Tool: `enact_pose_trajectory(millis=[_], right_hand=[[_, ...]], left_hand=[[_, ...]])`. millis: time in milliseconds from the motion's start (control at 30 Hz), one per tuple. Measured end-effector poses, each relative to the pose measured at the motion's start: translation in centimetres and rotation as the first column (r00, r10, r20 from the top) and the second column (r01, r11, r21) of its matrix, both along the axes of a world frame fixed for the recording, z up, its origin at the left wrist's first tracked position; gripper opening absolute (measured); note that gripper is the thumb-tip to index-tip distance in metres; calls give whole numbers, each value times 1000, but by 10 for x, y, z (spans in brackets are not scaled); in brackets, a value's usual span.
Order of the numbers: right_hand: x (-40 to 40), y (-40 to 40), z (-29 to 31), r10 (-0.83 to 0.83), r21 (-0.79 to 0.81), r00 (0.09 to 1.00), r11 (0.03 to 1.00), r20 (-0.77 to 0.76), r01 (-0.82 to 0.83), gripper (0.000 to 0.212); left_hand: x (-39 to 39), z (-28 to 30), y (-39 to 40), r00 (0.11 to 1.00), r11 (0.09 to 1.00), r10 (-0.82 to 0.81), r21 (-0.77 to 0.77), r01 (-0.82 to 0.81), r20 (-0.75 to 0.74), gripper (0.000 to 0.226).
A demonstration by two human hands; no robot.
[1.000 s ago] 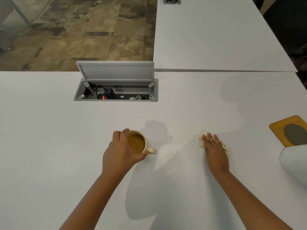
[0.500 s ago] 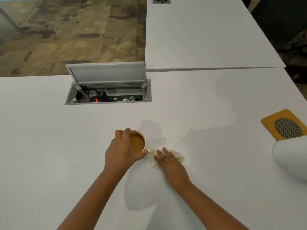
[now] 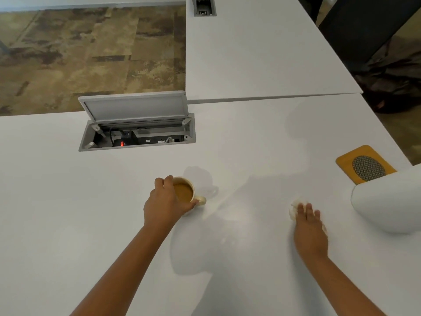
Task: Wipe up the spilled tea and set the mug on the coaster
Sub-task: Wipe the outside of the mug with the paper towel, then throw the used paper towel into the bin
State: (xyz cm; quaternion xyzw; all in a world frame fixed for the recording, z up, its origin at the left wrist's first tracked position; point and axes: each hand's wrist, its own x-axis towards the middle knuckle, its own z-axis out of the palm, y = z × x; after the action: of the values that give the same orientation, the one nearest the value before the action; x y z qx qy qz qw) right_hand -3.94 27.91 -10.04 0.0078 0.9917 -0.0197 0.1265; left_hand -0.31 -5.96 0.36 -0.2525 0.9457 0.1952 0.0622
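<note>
A cream mug full of brown tea stands on the white table, its handle pointing right. My left hand grips the mug around its left side and rim. Well to the right, my right hand lies flat on a crumpled pale tissue, pressing it against the table. Only the tissue's edges show beside my fingers. A yellow square coaster with a grey mesh centre lies at the far right, partly covered by a white object. I cannot make out any tea on the table surface.
A white rounded object sits at the right edge, overlapping the coaster. An open cable box with its grey lid raised is set into the table behind the mug. A second white table adjoins at the back. Carpet lies beyond on the left.
My right hand slid the tissue leftward up to the mug, then back to the right, near the white object. My left hand kept its hold on the mug, which stayed in place.
</note>
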Motion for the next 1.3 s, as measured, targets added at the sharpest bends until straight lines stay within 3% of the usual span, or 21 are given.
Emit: enact_pose_trajectory(millis=[233,300,333,367,400,433,467,533,600,667,733,800,833,867,933,967,1033,1167,1233,1300], right_hand=[[62,-76,-17,219,91,975,971,27,-221,53],[75,-102,-7,262,-30,956,965,134,-260,55],[75,-111,15,247,-42,945,969,214,-243,37],[75,-118,34,271,-75,947,962,174,-261,20],[70,-120,41,312,-100,944,948,109,-301,34],[66,-117,37,309,-225,949,930,59,-289,44],[62,-115,46,266,-366,950,911,164,-192,45],[48,-112,68,111,-647,925,745,363,164,44],[41,-108,85,7,-794,867,406,498,453,43],[39,-100,95,23,-779,780,78,625,622,45],[40,-93,105,74,-721,732,-129,678,681,47],[41,-86,112,98,-702,736,-240,670,671,48],[42,-84,115,103,-699,745,-281,659,658,47],[44,-82,119,105,-692,750,-319,653,647,44],[47,-74,126,96,-709,771,-334,630,621,36],[48,-69,129,89,-739,793,-312,603,597,32],[51,-59,134,55,-836,858,-203,510,510,32],[51,-37,150,17,-968,988,203,152,145,42],[53,-28,158,55,-958,998,286,41,24,41],[56,-18,161,56,-954,998,301,7,-10,40]], left_hand=[[-4,7,8,995,999,47,22,-49,91,97],[-5,9,10,992,998,43,37,-48,115,100],[-4,10,10,991,997,45,55,-52,127,103],[-4,10,10,990,996,45,67,-55,134,106],[-3,11,10,991,997,38,62,-46,125,108],[-2,14,12,995,999,26,42,-30,98,107],[1,16,14,999,999,17,28,-18,49,103],[9,24,21,993,998,11,60,-4,-116,88],[22,31,34,958,989,-2,138,44,-285,69],[40,35,53,936,963,3,252,92,-352,55],[54,34,75,962,933,-24,340,119,-271,50],[62,32,95,997,896,-56,438,74,-52,51],[64,34,103,996,843,-53,538,6,72,51],[67,38,113,983,732,-47,676,-85,175,50],[72,47,131,964,411,-38,884,-223,261,46],[73,51,138,966,299,-16,923,-241,258,43],[72,58,150,969,184,56,951,-248,242,42],[62,65,170,981,173,50,965,-195,189,50],[60,69,182,986,185,28,968,-167,165,47],[57,72,195,989,241,20,959,-147,146,41]])
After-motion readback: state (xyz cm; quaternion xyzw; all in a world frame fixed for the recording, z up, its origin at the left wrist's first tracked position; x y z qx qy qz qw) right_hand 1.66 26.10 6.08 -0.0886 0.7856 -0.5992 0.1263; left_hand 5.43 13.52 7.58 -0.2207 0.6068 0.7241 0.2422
